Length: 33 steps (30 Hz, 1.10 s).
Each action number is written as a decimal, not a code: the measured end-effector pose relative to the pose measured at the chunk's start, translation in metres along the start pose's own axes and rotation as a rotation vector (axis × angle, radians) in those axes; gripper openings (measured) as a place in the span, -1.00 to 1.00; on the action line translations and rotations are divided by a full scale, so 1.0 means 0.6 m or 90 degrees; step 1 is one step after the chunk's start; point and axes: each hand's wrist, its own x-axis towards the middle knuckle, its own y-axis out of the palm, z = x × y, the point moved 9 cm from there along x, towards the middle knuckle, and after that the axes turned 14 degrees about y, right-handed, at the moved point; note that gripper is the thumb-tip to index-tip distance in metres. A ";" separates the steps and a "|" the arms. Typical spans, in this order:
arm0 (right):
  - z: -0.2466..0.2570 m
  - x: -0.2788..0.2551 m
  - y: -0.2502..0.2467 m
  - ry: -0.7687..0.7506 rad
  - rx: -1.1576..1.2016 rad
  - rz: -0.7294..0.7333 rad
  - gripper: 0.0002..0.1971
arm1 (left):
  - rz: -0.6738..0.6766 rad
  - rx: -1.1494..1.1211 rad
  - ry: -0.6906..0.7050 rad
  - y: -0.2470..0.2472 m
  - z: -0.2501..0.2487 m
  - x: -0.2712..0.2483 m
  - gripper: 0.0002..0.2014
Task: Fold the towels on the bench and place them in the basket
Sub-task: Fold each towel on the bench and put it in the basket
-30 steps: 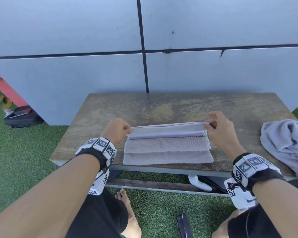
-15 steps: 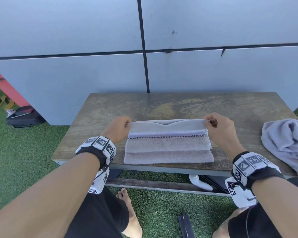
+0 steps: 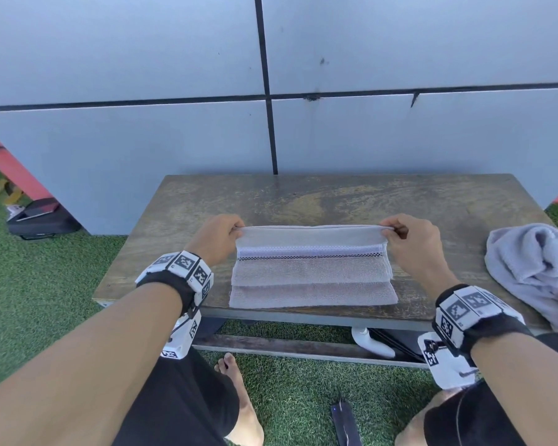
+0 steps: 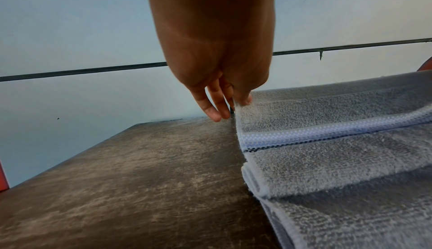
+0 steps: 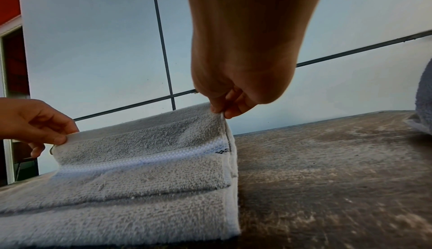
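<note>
A pale panelled wall (image 3: 174, 75) with dark seams rises behind artificial grass (image 3: 39, 284); against it stands a worn wooden bench (image 3: 335, 201); a folded grey towel (image 3: 310, 278) lies at its near edge, a crumpled towel (image 3: 535, 272) at the right end; the left hand (image 3: 216, 239) and right hand (image 3: 413, 243) each pinch a far corner of the folded towel's raised top layer.

txt: none legible | wrist bands (image 3: 187, 268): b/w square marker codes, no words
</note>
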 end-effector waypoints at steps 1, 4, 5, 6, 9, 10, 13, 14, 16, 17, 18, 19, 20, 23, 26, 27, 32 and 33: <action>0.000 0.000 0.000 0.000 -0.002 0.000 -0.86 | 0.002 -0.001 -0.001 0.000 0.000 0.000 -0.86; 0.003 0.007 -0.002 0.006 -0.016 0.009 -0.85 | 0.008 0.000 -0.009 -0.008 0.000 0.003 -0.84; 0.011 0.013 -0.006 0.002 -0.025 0.013 -0.87 | 0.002 0.009 -0.007 -0.020 -0.003 0.008 -0.85; 0.024 0.022 -0.013 -0.008 -0.035 0.014 -0.88 | -0.011 0.021 -0.006 -0.038 -0.007 0.016 -0.85; 0.083 0.068 -0.050 -0.028 -0.032 -0.014 -0.91 | -0.089 0.058 0.005 -0.119 -0.028 0.061 -0.83; 0.108 0.087 -0.066 -0.033 -0.018 -0.025 -0.92 | -0.114 0.062 0.005 -0.150 -0.036 0.078 -0.83; 0.190 0.139 -0.115 -0.065 0.012 -0.068 -0.93 | -0.187 0.059 0.001 -0.240 -0.055 0.128 -0.85; 0.212 0.152 -0.132 -0.074 0.028 -0.084 -0.92 | -0.213 0.049 -0.001 -0.266 -0.059 0.140 -0.84; 0.253 0.168 -0.166 -0.103 0.047 -0.115 -0.91 | -0.269 0.048 0.010 -0.318 -0.071 0.156 -0.80; 0.274 0.173 -0.182 -0.127 0.060 -0.128 -0.90 | -0.297 0.054 0.021 -0.344 -0.080 0.160 -0.80; 0.281 0.174 -0.191 -0.143 0.081 -0.135 -0.89 | -0.324 0.058 0.034 -0.357 -0.085 0.161 -0.80; 0.290 0.176 -0.200 -0.152 0.097 -0.139 -0.89 | -0.347 0.060 0.046 -0.371 -0.092 0.160 -0.81; 0.287 0.174 -0.203 -0.151 0.105 -0.138 -0.90 | -0.365 0.060 0.063 -0.375 -0.096 0.155 -0.83; 0.268 0.157 -0.197 -0.134 0.078 -0.118 -0.93 | -0.367 0.033 0.084 -0.361 -0.104 0.125 -0.87; 0.213 0.125 -0.154 -0.115 -0.012 -0.044 -0.96 | -0.278 -0.018 0.045 -0.289 -0.085 0.083 -0.90; 0.187 0.114 -0.133 -0.101 -0.039 0.002 -0.92 | -0.225 -0.038 0.019 -0.256 -0.075 0.065 -0.90; 0.055 0.029 -0.028 -0.020 -0.217 0.350 -0.94 | 0.166 -0.078 -0.059 -0.069 -0.028 -0.023 -0.84; 0.039 0.004 -0.011 0.001 -0.255 0.429 -0.98 | 0.255 -0.113 -0.086 -0.034 -0.020 -0.044 -0.87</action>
